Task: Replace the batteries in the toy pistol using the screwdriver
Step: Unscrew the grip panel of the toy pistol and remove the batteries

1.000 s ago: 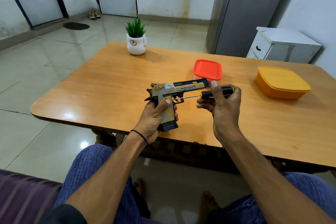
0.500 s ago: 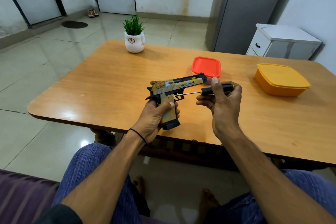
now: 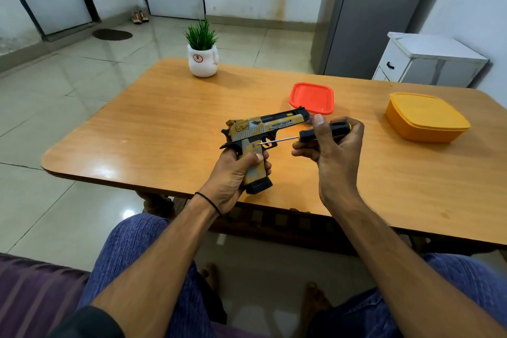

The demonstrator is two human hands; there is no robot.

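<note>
The toy pistol (image 3: pixel 267 129) stands in my left hand (image 3: pixel 233 173) over the near edge of the table (image 3: pixel 164 123), butt down, with the muzzle aimed away and to the right. I cannot tell whether the black base under the butt touches the wood. My fingers are curled round the front of the butt and my thumb lies across the side facing me. My wrist, with a thin black band (image 3: pixel 208 202) on it, bends up from a forearm that rises out of my lap.

Just right of that grip the screwdriver (image 3: pixel 301 136) lies almost level. Its thin shaft runs leftward and the tip sits at a small screw in the frame, just above my left thumb. My right hand (image 3: pixel 332 148) pinches the black handle, thumb upright on the near side and the other fingers curled beneath and behind. The yellow end pokes out past my knuckles. That forearm comes up from my right knee.

Just beyond the muzzle a red box (image 3: pixel 312 97) rests on the table with its lid on, so its contents are hidden. Well to the right of my right hand is an orange box (image 3: pixel 425 118), also lidded and its contents unseen. Far past my left hand, at the table's far edge, stands a white pot (image 3: pixel 203 63) with a green plant in it.
</note>
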